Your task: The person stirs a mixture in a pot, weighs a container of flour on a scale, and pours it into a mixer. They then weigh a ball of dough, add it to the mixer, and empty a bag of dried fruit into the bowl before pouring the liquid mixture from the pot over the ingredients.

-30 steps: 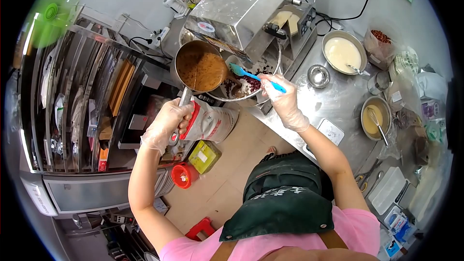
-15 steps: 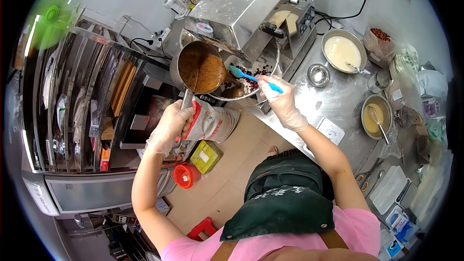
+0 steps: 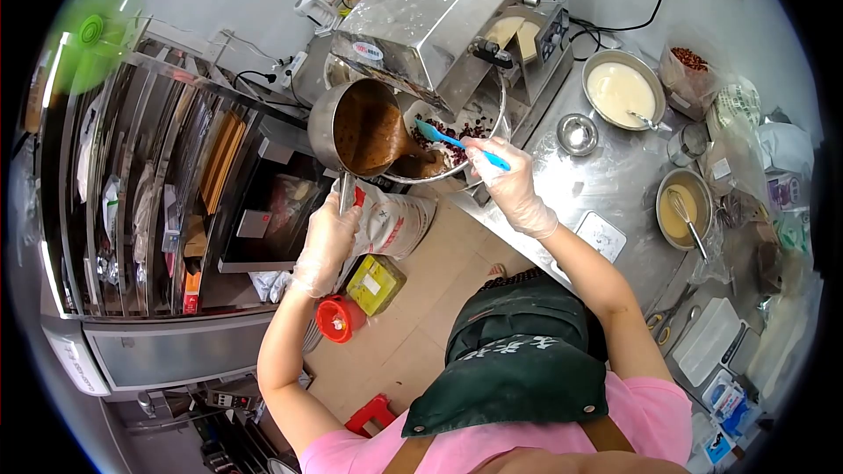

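Observation:
My left hand, in a clear glove, is wrapped round the handle of a steel pot. The pot is tipped to the right, and brown liquid runs from its rim into a large mixing bowl. Dark red dried pieces and white powder show inside that bowl, which stands beneath the mixer's metal head. My right hand, gloved too, is closed on a blue spatula, its tip above the bowl next to the stream.
On the steel worktop are a bowl of cream-coloured liquid, a small metal bowl and a bowl with a whisk. A tray rack stands left. A red bucket is on the floor.
The pot is tilted further and more brown liquid flows out. My left hand has turned with the handle and moved slightly right. My right hand and the spatula are almost unmoved.

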